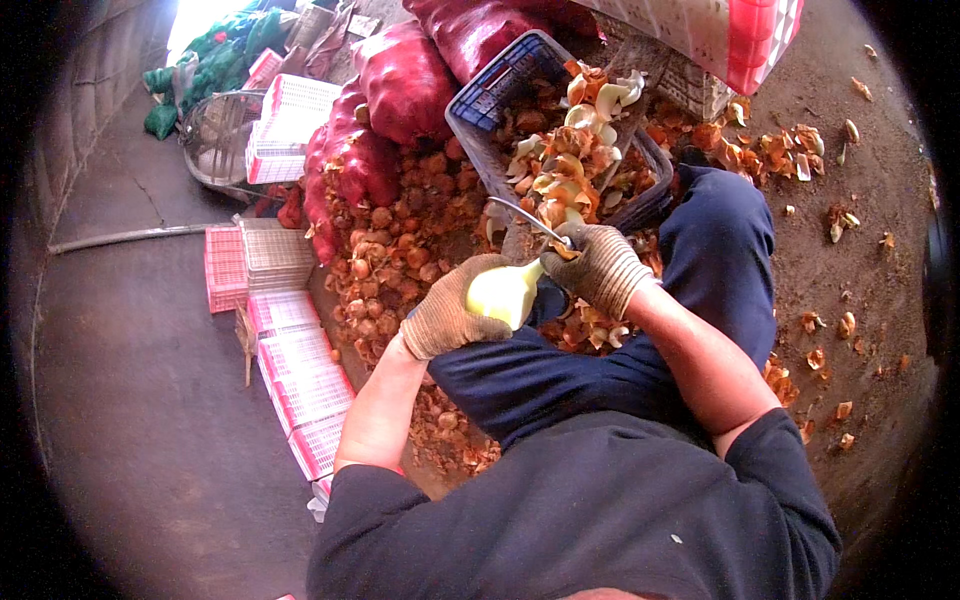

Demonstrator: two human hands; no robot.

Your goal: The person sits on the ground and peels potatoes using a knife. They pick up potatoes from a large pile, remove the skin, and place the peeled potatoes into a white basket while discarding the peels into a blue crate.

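A peeled, pale yellow-green onion (pixel 501 295) lies in the palm of my left hand (pixel 456 309), which wears a brown knit glove. Its neck points towards my right hand (pixel 596 262), also gloved, whose fingers are at the neck's tip. My right hand holds a tool with a thin curved metal blade (pixel 529 217) that reaches up and to the left. Just beyond both hands, onion skins (pixel 562 176) are heaped on a board over a blue-grey plastic crate (pixel 480 150). Unpeeled onions (pixel 375 262) are piled on the ground to the left.
Full red mesh sacks (pixel 405 82) stand behind the onion pile. Pink and white plastic baskets (pixel 307 367) line the left side, near a metal pole (pixel 135 238). A large pink and white crate (pixel 705 37) stands at the upper right. Skins (pixel 795 150) litter the floor at right.
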